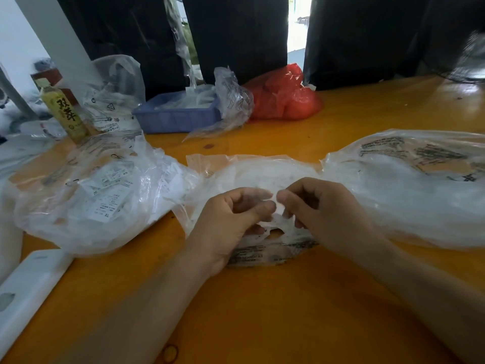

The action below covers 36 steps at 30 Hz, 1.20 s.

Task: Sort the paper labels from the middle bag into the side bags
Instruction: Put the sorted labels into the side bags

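Three clear plastic bags lie on the orange table (262,311). The middle bag (252,172) is right in front of me, and both hands work at its near opening. My left hand (231,222) and my right hand (322,206) have curled fingers pinching thin white paper labels (278,223) at the bag's mouth; blur hides which hand holds what. The left bag (86,195) holds several white printed labels, one marked XL. The right bag (409,190) looks pale and full, its contents indistinct.
At the back stand a blue plastic bin (173,116), a red bag (283,95), crumpled clear bags and a yellow-green bottle (63,111). A white flat object (29,290) lies at the near left edge. A rubber band (170,353) lies near me.
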Each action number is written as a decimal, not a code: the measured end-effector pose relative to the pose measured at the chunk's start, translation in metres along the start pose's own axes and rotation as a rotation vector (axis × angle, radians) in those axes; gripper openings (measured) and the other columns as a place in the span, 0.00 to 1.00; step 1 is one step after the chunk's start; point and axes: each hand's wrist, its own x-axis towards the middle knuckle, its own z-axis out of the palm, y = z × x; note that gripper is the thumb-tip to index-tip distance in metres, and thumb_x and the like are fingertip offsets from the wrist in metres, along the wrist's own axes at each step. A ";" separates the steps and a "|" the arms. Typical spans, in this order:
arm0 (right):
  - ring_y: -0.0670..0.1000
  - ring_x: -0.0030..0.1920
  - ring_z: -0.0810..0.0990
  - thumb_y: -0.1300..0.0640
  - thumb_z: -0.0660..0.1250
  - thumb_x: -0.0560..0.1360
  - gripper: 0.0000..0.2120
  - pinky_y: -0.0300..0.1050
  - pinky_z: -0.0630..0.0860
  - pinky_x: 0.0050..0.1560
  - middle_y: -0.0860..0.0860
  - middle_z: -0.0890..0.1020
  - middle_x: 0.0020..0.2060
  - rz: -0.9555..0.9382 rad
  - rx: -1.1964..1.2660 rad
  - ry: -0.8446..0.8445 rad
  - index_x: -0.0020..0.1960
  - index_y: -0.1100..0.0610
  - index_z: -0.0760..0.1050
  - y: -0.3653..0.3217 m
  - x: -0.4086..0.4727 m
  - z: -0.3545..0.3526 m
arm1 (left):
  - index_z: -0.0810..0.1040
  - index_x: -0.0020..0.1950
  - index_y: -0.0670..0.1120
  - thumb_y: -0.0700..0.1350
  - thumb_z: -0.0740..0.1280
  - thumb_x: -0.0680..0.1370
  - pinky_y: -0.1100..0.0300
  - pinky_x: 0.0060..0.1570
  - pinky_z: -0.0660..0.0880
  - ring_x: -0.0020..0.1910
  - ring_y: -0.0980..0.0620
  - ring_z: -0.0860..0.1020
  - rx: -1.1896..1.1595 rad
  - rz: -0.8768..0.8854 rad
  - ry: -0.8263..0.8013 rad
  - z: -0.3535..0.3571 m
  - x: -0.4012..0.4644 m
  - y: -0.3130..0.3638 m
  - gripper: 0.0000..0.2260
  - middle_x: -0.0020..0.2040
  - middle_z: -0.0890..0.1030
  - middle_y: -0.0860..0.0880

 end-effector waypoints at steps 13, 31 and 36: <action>0.42 0.42 0.76 0.47 0.67 0.80 0.07 0.35 0.68 0.42 0.41 0.77 0.46 -0.071 -0.506 0.013 0.50 0.47 0.83 0.015 0.007 0.003 | 0.83 0.55 0.39 0.38 0.78 0.66 0.64 0.45 0.84 0.49 0.42 0.89 -0.325 -0.053 0.092 -0.005 0.004 0.000 0.18 0.51 0.88 0.36; 0.49 0.39 0.83 0.51 0.70 0.79 0.05 0.45 0.83 0.43 0.49 0.84 0.38 0.121 0.262 0.161 0.45 0.50 0.81 0.006 0.006 -0.010 | 0.85 0.52 0.39 0.41 0.79 0.67 0.63 0.47 0.84 0.50 0.42 0.89 -0.337 -0.068 0.072 -0.005 0.003 0.001 0.15 0.52 0.88 0.36; 0.49 0.35 0.85 0.57 0.65 0.83 0.05 0.35 0.80 0.36 0.52 0.83 0.38 0.084 0.349 0.065 0.49 0.53 0.77 0.000 0.003 -0.008 | 0.90 0.46 0.42 0.44 0.79 0.66 0.63 0.47 0.84 0.51 0.41 0.89 -0.323 -0.074 0.075 -0.003 0.004 -0.002 0.11 0.51 0.88 0.37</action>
